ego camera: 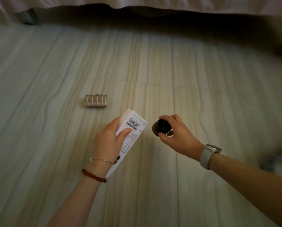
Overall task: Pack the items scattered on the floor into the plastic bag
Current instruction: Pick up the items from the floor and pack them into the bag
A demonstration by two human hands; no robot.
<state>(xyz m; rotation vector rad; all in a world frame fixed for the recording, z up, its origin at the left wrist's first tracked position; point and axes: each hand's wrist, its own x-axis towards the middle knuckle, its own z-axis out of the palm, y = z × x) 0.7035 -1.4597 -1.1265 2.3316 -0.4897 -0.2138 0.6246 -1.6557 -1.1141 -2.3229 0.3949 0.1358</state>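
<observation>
While the left hand point(107, 141) grips a white box point(130, 133), the right hand point(177, 136) clasps a dark round jar point(160, 127).

Box point(130, 136) left of jar point(161, 126); clip point(96, 101) on floor point(202, 71) beyond, further left.

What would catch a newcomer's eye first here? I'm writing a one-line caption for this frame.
First the two hands at centre: the left hand grips a long white box with a barcode, and the right hand holds a small dark round jar. Next, a small pale ribbed item lies alone on the light wood floor, up and left of the hands, with a dark gap under the bed beyond.
</observation>
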